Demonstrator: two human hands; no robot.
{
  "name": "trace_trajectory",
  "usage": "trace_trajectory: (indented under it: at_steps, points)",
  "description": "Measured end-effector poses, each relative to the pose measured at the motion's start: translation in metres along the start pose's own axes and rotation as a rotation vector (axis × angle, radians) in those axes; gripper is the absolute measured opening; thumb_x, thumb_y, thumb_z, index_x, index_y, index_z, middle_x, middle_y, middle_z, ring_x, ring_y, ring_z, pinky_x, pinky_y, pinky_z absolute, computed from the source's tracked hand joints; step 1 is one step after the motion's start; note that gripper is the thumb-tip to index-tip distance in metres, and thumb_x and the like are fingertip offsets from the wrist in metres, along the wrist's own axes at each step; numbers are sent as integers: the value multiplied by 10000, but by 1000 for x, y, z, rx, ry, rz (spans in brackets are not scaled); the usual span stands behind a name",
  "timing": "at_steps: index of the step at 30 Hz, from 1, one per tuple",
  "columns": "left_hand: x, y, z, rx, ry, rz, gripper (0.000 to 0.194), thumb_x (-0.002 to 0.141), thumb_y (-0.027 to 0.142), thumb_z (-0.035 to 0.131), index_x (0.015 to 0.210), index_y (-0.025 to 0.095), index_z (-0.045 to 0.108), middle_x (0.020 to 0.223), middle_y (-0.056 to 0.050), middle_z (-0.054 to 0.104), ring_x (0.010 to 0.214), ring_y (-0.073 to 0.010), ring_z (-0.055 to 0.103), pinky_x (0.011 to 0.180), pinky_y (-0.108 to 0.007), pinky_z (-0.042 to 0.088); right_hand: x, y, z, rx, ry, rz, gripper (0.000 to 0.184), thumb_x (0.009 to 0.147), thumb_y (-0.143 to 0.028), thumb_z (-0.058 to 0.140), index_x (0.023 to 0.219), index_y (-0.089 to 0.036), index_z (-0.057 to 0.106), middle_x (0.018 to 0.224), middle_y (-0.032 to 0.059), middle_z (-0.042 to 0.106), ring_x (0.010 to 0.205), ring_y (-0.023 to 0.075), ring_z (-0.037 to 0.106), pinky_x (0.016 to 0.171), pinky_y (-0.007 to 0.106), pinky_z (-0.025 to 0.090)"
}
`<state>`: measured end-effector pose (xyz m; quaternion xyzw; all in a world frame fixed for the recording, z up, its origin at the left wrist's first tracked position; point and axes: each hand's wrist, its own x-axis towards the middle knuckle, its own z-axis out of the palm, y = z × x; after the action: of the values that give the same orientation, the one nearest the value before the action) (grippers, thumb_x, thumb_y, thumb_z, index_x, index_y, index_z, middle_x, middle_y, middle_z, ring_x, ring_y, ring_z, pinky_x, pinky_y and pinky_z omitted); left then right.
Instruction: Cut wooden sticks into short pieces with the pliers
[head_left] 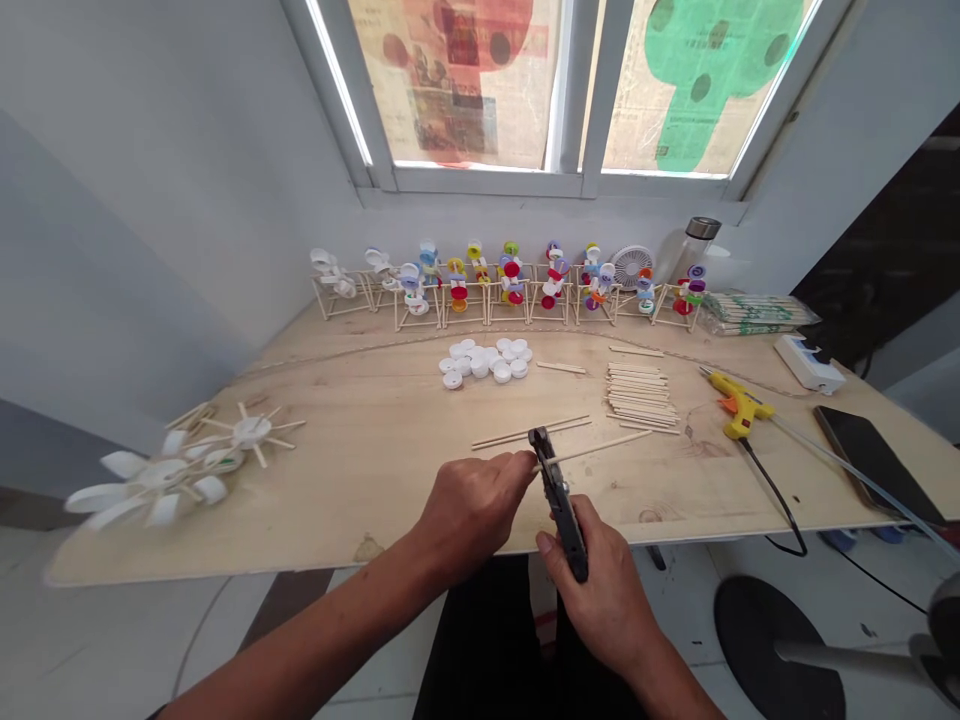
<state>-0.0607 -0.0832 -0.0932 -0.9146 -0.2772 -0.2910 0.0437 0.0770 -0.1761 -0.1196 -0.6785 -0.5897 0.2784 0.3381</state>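
My left hand (476,505) is closed around one end of a thin wooden stick (600,446), which slants up to the right. In my right hand (604,590) is a dark cutting tool (559,500), its head up at the stick, close by my left fingers. Whether its jaws bite into the wood I cannot tell. Just beyond my hands, two long sticks (531,432) lie side by side on the wooden table (352,450). Further right is a stack of shorter cut sticks (641,395). White bottle caps (484,360) sit in a cluster behind.
Stick-and-cap wheel models (514,285) line the back wall. At left lie white paddle wheels (165,475). To the right are a yellow glue gun (739,403) with its cord, a phone (874,460), a power strip (810,362), bagged sticks (757,312) and a bottle (694,245).
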Motion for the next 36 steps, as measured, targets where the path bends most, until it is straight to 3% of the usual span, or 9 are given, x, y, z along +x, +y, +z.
trace_trajectory:
  at_steps: [9,19,31,33,36]
  points:
    - [5,-8,-25,-461,-331,-155,182,892,224,312,772,182,443,565,38,476,483,-92,443,488,-193,322,1,1,1,-61,3,-72,94,816,-301,465,809,-215,427,664,-20,533,584,155,507,529,233,335]
    - [12,-12,-30,-665,-440,-188,228,902,244,290,780,173,469,609,40,446,536,-79,407,533,-181,326,1,5,2,-93,9,-91,131,824,-323,455,778,-216,397,604,-30,506,522,145,486,496,226,311]
    - [7,-12,-19,-459,-420,-170,224,905,233,280,829,175,483,607,25,517,532,-99,484,526,-199,349,4,9,6,-185,17,-46,184,830,-368,432,739,-219,374,552,-35,493,491,150,487,494,227,286]
    - [4,-10,-14,-328,-349,-163,215,906,249,298,865,170,493,632,13,555,543,-106,511,509,-200,345,6,9,7,-194,19,-31,191,827,-369,433,725,-219,374,541,-35,491,486,152,488,490,227,281]
    - [-3,-3,-4,-39,-138,-135,191,894,242,349,882,165,524,680,-14,584,591,-121,537,515,-212,340,8,8,7,-185,31,-29,202,824,-369,437,706,-220,368,524,-41,481,480,148,486,483,225,274]
